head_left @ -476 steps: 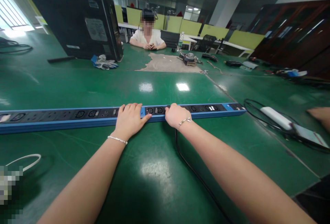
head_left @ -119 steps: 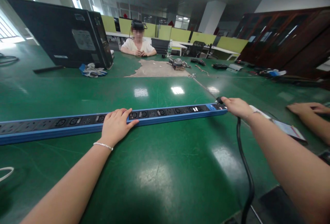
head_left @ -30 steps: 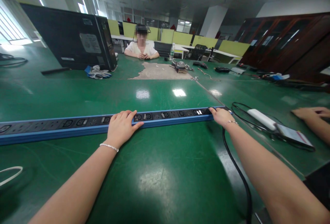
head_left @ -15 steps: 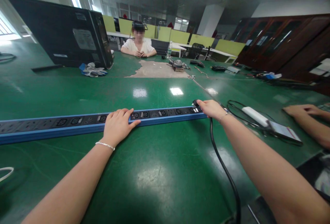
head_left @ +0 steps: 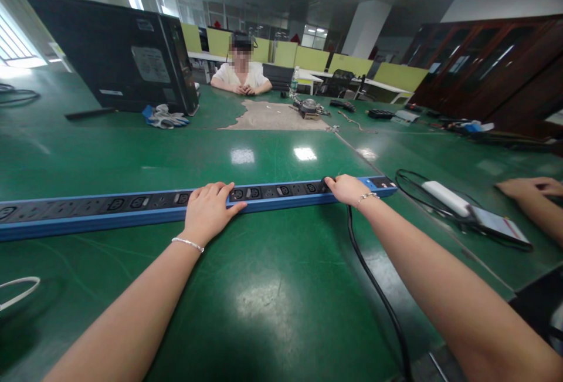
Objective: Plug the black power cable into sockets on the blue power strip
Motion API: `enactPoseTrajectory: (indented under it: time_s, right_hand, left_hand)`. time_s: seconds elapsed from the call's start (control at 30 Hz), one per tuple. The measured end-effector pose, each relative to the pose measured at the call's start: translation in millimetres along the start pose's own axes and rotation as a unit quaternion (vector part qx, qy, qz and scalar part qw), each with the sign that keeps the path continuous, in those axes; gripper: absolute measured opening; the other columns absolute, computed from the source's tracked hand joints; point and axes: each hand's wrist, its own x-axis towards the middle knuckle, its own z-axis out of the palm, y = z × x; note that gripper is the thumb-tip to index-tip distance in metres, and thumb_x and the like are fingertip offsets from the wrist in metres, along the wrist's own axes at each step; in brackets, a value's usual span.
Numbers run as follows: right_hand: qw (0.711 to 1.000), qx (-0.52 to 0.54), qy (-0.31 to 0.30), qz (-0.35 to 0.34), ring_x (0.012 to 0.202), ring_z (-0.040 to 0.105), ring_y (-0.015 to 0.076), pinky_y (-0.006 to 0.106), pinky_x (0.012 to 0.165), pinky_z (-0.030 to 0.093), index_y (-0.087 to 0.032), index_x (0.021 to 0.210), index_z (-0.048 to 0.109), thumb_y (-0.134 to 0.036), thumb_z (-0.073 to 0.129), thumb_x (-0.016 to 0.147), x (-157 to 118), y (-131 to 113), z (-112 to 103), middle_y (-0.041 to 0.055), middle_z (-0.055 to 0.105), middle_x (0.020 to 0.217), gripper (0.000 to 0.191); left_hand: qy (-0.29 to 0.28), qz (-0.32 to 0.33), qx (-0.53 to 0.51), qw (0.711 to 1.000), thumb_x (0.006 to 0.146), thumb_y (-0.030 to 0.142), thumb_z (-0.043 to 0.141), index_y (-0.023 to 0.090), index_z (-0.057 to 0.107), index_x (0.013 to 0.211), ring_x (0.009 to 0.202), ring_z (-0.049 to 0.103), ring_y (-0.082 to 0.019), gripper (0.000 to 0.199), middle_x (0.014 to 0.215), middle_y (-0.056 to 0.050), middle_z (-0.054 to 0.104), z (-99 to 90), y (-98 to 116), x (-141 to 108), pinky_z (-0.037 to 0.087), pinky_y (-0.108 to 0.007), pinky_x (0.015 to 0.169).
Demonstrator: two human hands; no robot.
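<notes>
A long blue power strip (head_left: 281,200) with black sockets lies across the green table. My left hand (head_left: 211,209) rests over its middle, fingers on the top and thumb along the near side, gripping it. Toward the strip's right part, my right hand (head_left: 347,188) is closed on a black plug (head_left: 326,183), which is down at the sockets; how far it sits in a socket is hidden. From under that hand a black cable (head_left: 373,279) runs down to the table's near edge.
A black computer case (head_left: 109,53) and gloves (head_left: 165,117) stand at the back left. A white adapter (head_left: 446,198) with cables lies right, near another person's hands (head_left: 523,188). A person (head_left: 241,77) sits across the table. A white loop (head_left: 20,291) lies near left.
My right hand has moved left along the strip with the plug, down onto the sockets, uncovering the strip's right end. The view has shifted slightly. My left hand keeps its hold.
</notes>
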Motion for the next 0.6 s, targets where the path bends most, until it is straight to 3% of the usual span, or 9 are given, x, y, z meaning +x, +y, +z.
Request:
enactPoseTrajectory:
  time_s: [0.13,0.37,0.6]
  right_hand:
    - [0.999,0.001,-0.034,0.001,0.101,0.061,0.0262,0.031,0.085,0.043,-0.006,0.098,0.066,-0.045,0.024,0.092,3,-1,1,0.0232,0.065,0.104,0.058]
    - [0.999,0.016,-0.01,0.028,0.103,0.06,0.0268,0.034,0.089,0.041,-0.003,0.102,0.065,-0.045,0.024,0.091,-2,-4,8,0.0252,0.063,0.108,0.06]
    - [0.999,0.003,-0.028,0.031,0.105,0.059,0.0293,0.037,0.088,0.043,-0.002,0.105,0.064,-0.045,0.026,0.09,-1,-11,6,0.0272,0.062,0.109,0.059]
  left_hand:
    - [0.001,0.0,-0.004,1.0,0.084,0.061,0.037,0.018,0.051,0.125,0.112,0.05,-0.028,0.061,0.119,-0.013,0.058,-0.1,0,0,0.033,-0.041,0.092]
    - [0.002,0.0,0.012,1.0,0.084,0.061,0.037,0.018,0.052,0.124,0.111,0.05,-0.027,0.06,0.119,-0.012,0.058,0.4,0,0,0.034,-0.041,0.091]
    - [0.003,-0.005,0.009,1.0,0.084,0.059,0.039,0.018,0.052,0.123,0.112,0.05,-0.028,0.058,0.119,-0.012,0.059,0.7,1,0,0.034,-0.042,0.093]
